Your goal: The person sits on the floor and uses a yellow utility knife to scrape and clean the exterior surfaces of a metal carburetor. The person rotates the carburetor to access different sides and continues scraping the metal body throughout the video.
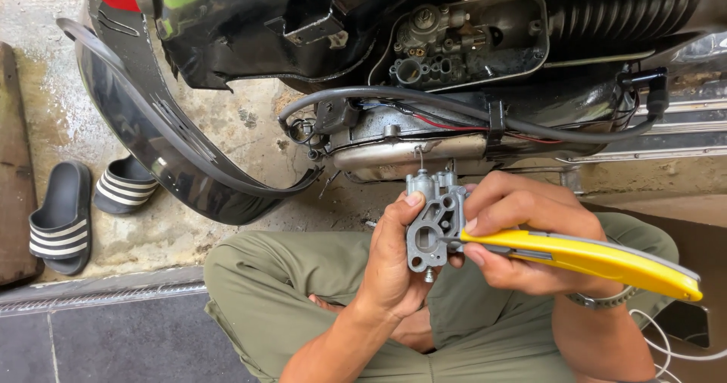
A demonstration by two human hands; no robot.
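My left hand (390,258) grips a small grey metal carburettor body (430,224), thumb on its top edge, held above my lap. In my right hand (522,231) is a yellow utility knife (598,260), its front end resting against the carburettor's flat face. A metal bracelet sits on my right wrist. Just beyond, the black scooter (250,27) lies with its side open, showing the engine bay (462,38) with metal fittings.
A black hose (454,104) and red wires run along the scooter's engine case. A loose black side panel (151,133) leans at left. Two striped black slippers (64,216) lie on the concrete floor. My olive-trousered legs are crossed below.
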